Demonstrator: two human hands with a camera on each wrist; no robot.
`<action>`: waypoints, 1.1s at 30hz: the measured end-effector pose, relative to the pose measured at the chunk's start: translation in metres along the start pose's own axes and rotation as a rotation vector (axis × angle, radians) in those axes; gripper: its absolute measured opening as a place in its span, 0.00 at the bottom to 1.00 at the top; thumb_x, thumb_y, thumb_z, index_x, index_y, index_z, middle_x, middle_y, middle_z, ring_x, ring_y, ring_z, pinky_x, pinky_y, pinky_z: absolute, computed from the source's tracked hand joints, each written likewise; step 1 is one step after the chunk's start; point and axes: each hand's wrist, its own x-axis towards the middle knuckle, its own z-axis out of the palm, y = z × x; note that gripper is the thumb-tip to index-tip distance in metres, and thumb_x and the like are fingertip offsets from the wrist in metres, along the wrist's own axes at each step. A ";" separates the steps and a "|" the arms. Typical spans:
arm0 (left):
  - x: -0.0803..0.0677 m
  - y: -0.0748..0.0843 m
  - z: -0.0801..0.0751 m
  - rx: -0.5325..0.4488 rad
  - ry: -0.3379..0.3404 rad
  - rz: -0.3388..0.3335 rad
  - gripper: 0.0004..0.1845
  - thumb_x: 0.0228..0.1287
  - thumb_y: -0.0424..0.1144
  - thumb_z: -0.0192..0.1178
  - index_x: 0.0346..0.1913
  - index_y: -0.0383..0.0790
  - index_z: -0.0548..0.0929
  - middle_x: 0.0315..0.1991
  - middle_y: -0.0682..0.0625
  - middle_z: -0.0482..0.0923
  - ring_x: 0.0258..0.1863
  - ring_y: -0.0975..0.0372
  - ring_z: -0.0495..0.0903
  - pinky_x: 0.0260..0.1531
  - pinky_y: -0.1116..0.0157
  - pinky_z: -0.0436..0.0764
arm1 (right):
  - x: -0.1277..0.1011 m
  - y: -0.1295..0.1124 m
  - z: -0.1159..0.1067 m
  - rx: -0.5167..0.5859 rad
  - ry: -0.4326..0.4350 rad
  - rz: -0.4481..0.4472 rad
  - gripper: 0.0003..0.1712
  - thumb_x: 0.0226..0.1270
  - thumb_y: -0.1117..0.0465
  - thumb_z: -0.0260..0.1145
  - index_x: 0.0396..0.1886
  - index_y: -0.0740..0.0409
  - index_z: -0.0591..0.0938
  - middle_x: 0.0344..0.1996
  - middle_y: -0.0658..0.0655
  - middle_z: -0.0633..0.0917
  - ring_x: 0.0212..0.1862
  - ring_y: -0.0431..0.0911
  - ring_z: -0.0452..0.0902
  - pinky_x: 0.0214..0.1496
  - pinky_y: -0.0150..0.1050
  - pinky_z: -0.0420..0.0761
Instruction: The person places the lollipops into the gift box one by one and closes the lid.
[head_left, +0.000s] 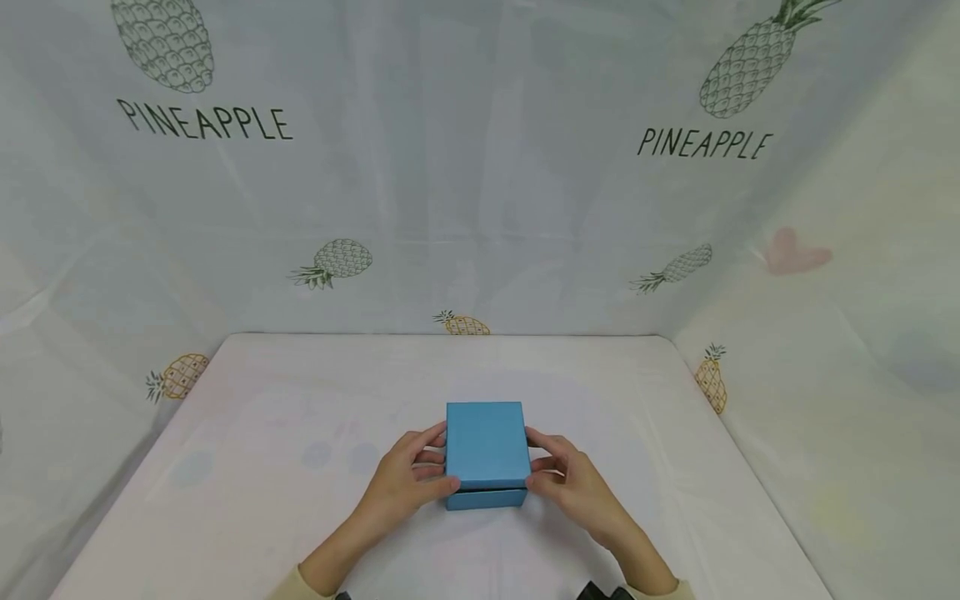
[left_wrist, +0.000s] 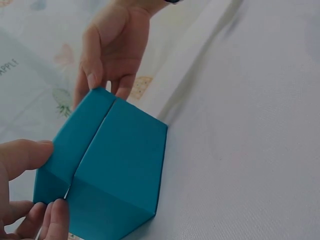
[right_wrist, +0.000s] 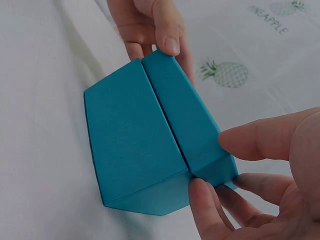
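Observation:
A blue box stands on the white-covered table, its lid (head_left: 487, 443) seated over the base (head_left: 486, 500). A thin dark gap runs between lid and base, seen in both wrist views. My left hand (head_left: 408, 475) grips the lid's left side, thumb at the near corner and fingers along the side. On the opposite side my right hand (head_left: 573, 479) holds the lid in the same way, its thumb at the near right corner. In the right wrist view the right fingertips (right_wrist: 200, 187) touch the lid's lower edge. The inside of the box is hidden.
The table (head_left: 300, 400) is covered with a pale cloth. Behind it hangs a light curtain (head_left: 465, 167) printed with pineapples, and similar sheeting runs along both sides. The table's far edge lies well beyond the box.

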 end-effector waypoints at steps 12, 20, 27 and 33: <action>-0.004 -0.006 0.003 -0.002 0.020 -0.030 0.46 0.57 0.41 0.82 0.78 0.42 0.72 0.60 0.44 0.76 0.55 0.55 0.81 0.57 0.63 0.84 | -0.004 0.000 0.000 0.006 -0.015 0.006 0.41 0.68 0.68 0.71 0.80 0.54 0.71 0.73 0.61 0.73 0.60 0.54 0.79 0.54 0.35 0.83; -0.006 -0.009 0.004 0.000 0.008 -0.023 0.46 0.58 0.41 0.81 0.78 0.41 0.71 0.60 0.44 0.76 0.55 0.55 0.80 0.57 0.62 0.84 | -0.007 0.003 0.001 0.002 -0.017 0.023 0.40 0.68 0.68 0.71 0.80 0.51 0.72 0.72 0.58 0.75 0.60 0.54 0.79 0.55 0.36 0.84; -0.005 -0.012 0.003 0.013 -0.002 -0.016 0.46 0.58 0.41 0.81 0.78 0.41 0.71 0.60 0.44 0.75 0.55 0.55 0.80 0.57 0.61 0.84 | -0.006 0.006 0.004 -0.007 -0.006 0.030 0.40 0.68 0.68 0.71 0.79 0.51 0.72 0.71 0.59 0.75 0.59 0.54 0.79 0.54 0.36 0.83; -0.004 -0.015 0.001 0.013 -0.010 -0.020 0.46 0.58 0.40 0.81 0.78 0.40 0.71 0.60 0.44 0.75 0.55 0.54 0.80 0.57 0.62 0.84 | -0.006 0.007 0.005 -0.016 -0.002 0.045 0.40 0.68 0.67 0.72 0.79 0.51 0.72 0.71 0.58 0.75 0.59 0.54 0.79 0.53 0.36 0.83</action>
